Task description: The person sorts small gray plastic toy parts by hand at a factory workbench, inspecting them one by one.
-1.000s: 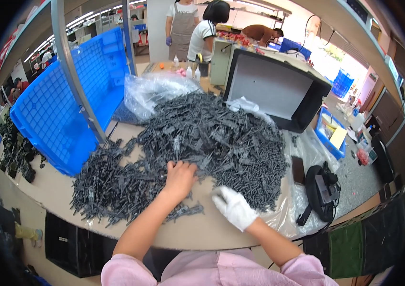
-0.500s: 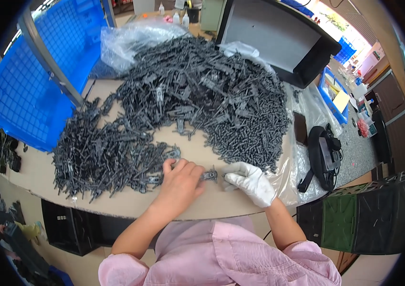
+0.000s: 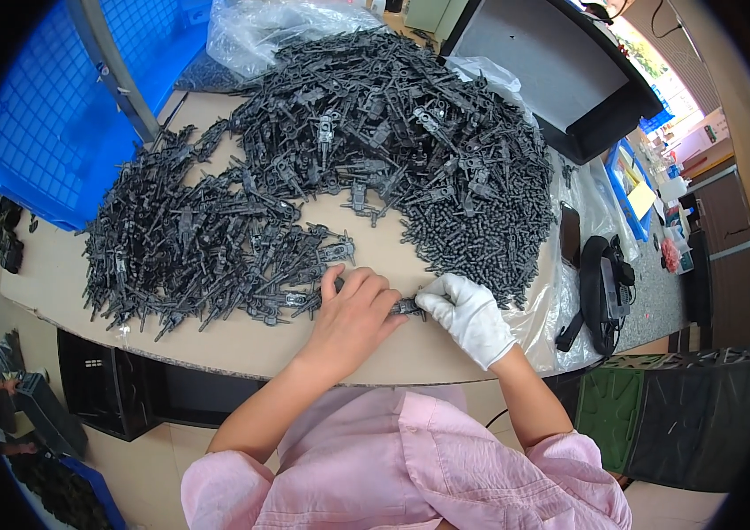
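Between both hands (image 3: 410,309): small grey part (image 3: 407,306), pinched

A small dark grey plastic part (image 3: 407,306) is held between the bare left hand (image 3: 353,316) and the white-gloved right hand (image 3: 470,315) near the front edge of the tan worktable (image 3: 375,349). The fingertips of both hands are closed on it. Just left of the hands a flatter spread of grey plastic sprues (image 3: 189,256) is seen, and behind them a large heap of the same parts (image 3: 401,141) is piled. A blue plastic crate (image 3: 39,132) is stood at the left, a clear plastic bag (image 3: 269,26) at the back, and a black-edged box (image 3: 560,66) at the right. A black strapped device (image 3: 604,291) is lain on plastic sheeting (image 3: 560,309).
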Available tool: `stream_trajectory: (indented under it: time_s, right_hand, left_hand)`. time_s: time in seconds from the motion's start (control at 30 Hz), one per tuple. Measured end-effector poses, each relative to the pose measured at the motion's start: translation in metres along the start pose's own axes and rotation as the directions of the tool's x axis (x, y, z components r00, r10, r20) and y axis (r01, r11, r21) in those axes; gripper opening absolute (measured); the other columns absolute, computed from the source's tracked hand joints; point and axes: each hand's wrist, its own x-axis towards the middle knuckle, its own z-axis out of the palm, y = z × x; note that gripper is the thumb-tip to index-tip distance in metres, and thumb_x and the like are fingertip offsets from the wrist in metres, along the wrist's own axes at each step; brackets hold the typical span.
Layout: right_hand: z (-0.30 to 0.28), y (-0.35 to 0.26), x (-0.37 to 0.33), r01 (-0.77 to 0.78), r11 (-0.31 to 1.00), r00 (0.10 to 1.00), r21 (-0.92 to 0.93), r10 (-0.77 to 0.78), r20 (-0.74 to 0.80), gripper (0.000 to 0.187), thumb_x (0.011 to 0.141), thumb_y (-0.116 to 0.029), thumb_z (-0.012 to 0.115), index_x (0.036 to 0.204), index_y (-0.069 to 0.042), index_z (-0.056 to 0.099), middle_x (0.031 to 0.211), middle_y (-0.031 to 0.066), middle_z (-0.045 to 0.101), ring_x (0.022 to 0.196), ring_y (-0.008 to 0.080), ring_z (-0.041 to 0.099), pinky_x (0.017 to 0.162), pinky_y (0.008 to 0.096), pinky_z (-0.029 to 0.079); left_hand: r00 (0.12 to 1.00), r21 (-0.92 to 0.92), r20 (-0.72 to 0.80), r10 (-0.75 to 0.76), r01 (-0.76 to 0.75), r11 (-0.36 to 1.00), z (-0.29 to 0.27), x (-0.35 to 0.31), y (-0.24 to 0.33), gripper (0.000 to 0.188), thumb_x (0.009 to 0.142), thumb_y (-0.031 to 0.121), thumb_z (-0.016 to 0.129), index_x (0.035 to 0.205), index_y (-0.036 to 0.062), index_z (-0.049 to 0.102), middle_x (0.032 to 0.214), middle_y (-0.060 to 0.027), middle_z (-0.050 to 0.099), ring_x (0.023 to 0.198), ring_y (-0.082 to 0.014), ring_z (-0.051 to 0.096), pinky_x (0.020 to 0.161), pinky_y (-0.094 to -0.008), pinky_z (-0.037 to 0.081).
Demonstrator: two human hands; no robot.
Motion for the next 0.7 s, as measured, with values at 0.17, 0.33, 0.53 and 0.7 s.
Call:
stream_trajectory:
  time_s: [0.17,0.33,0.53,0.7]
  right_hand:
    - [0.008,0.005,0.006,0.033,0.99,0.999,-0.138,-0.038,-0.031,0.016,0.096,-0.017,0.074,0.098,-0.002,0.068,0.09,0.0177,0.072,0.083,0.033,0.069,0.075,0.0404,0.055]
    - [0.015,-0.002,0.003,0.315,0.872,0.946,-0.374,-0.32,0.049,0.014,0.097,-0.022,0.066,0.101,-0.008,0.064,0.085,0.0186,0.065,0.083,0.0403,0.066,0.074,0.0513,0.053]
    - [0.021,0.004,0.0,0.32,0.88,0.941,-0.352,-0.337,0.015,0.017,0.094,-0.017,0.072,0.105,-0.009,0.064,0.093,0.0152,0.067,0.084,0.0386,0.065,0.077,0.0485,0.053]
    - [0.006,-0.012,0.0,0.262,0.962,0.964,0.074,-0.256,-0.074,0.02,0.099,-0.012,0.066,0.116,-0.003,0.067,0.092,0.0161,0.069,0.088,0.0368,0.068,0.08,0.044,0.055]
  left_hand:
    - [1.0,-0.039,-0.024,0.002,-0.003,0.999,0.006,0.002,-0.004,0.027,0.087,0.026,0.08,0.108,0.0111,0.071,0.11,-0.0027,0.062,0.116,-0.0229,0.056,0.112,-0.053,0.029]
    - [1.0,-0.071,-0.004,0.002,-0.002,0.997,0.005,0.006,-0.005,0.027,0.086,0.025,0.081,0.107,0.0107,0.072,0.11,-0.0029,0.063,0.116,-0.0232,0.056,0.111,-0.0535,0.031]
    - [0.997,0.021,0.036,0.062,-0.063,0.998,-0.003,0.009,-0.007,0.026,0.086,0.025,0.08,0.103,0.0089,0.069,0.122,-0.009,0.063,0.135,-0.0296,0.051,0.116,-0.0593,0.028]
    - [0.98,0.183,0.14,0.141,-0.166,0.969,-0.029,0.024,-0.021,0.03,0.09,0.028,0.077,0.108,0.0081,0.065,0.137,-0.0151,0.06,0.143,-0.0353,0.045,0.121,-0.0641,0.025]
